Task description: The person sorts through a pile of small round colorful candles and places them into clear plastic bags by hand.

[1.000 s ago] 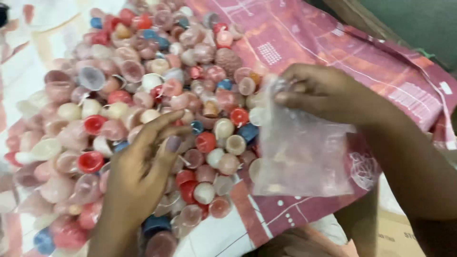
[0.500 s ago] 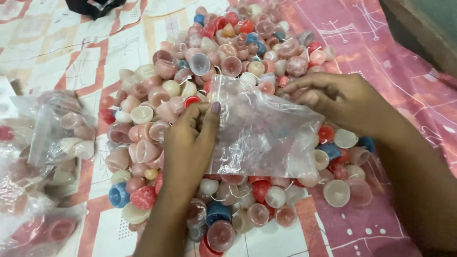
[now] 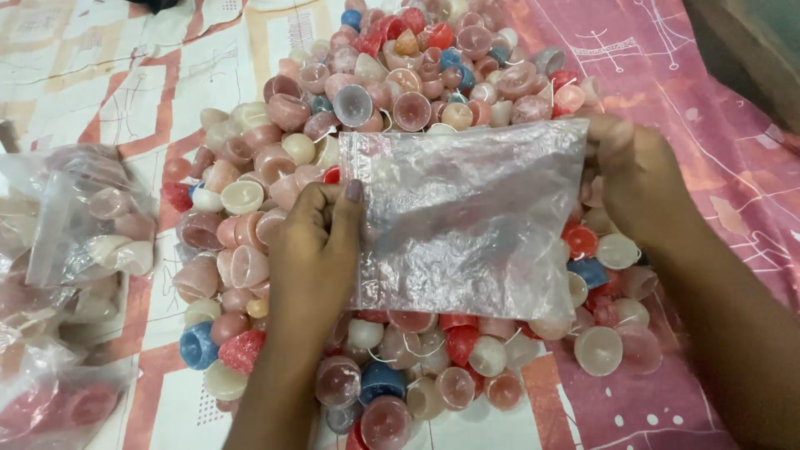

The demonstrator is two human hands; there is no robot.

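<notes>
Nearest me, at the heap's (image 3: 392, 358) near edge, lie a blue candle (image 3: 198, 344) and a rough red one (image 3: 242, 350) on the left, close by my left wrist. The heap is small dome-shaped candles in pink, cream, red and blue, spread over a patterned cloth (image 3: 667, 75).

My left hand (image 3: 312, 250) rests on the heap, fingers curled and thumb pressed along the left edge of a clear bag (image 3: 467, 221), pinching it. The bag lies flat over the middle of the heap, looks empty, and the candles show through it.

My right hand (image 3: 637, 179) grips the bag's far right corner, fingers closed over the plastic; the tips are hidden behind it, so I cannot tell just how they pinch.

To the left, apart from the heap, sit filled bags (image 3: 79, 225) of the same candles, with another (image 3: 50, 392) nearer me.

Farther off, the heap runs on to the far edge of the view, with a clear-looking dome (image 3: 353, 103) among the pinks.
</notes>
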